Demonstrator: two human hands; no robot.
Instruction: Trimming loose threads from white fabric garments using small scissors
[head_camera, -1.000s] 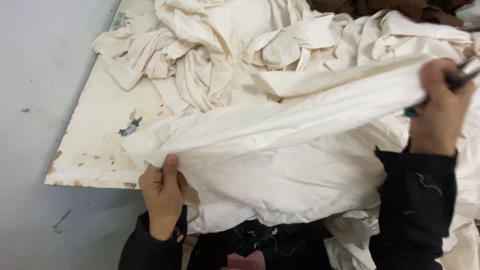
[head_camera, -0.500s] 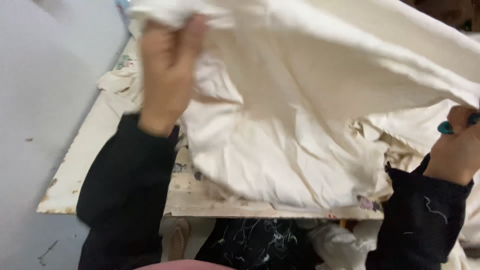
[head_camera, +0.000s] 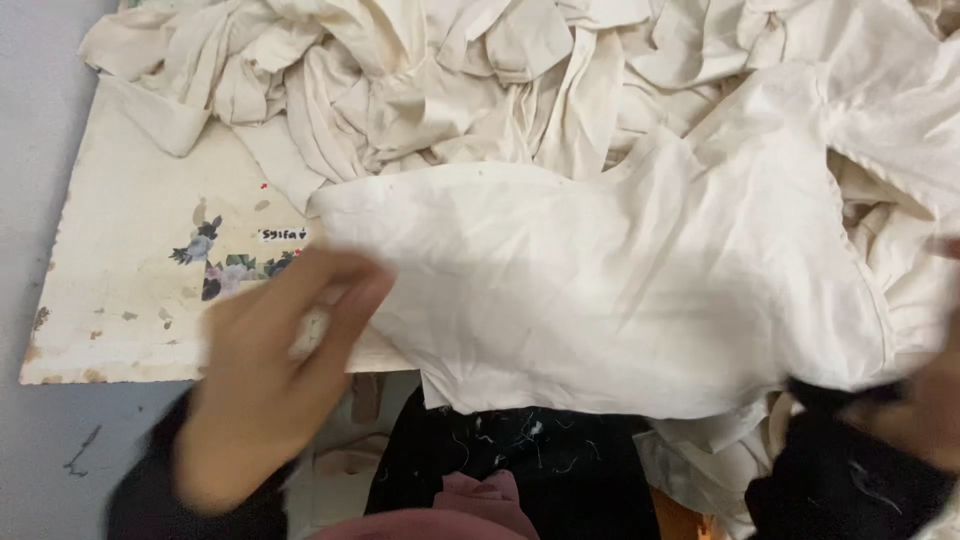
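A cream cloth piece (head_camera: 620, 290) lies spread flat on the worn white board (head_camera: 130, 290), its near edge hanging over the front. My left hand (head_camera: 270, 390) is blurred, fingers apart and holding nothing, at the cloth's left edge. My right hand (head_camera: 925, 400) shows only as a blurred patch at the frame's right edge, by the cloth's right corner, above a black sleeve (head_camera: 850, 480). What it holds is hidden.
A heap of crumpled cream cloth pieces (head_camera: 480, 90) covers the back of the board and runs along the right side. A floral mark (head_camera: 215, 265) is on the board's bare left part. Grey floor (head_camera: 30, 150) lies to the left. Dark clothing with thread scraps (head_camera: 530, 470) is below.
The cloth, held up in the air before, now lies spread flat on the board. My left hand let go of it and dropped to its left edge. My right hand moved low and right.
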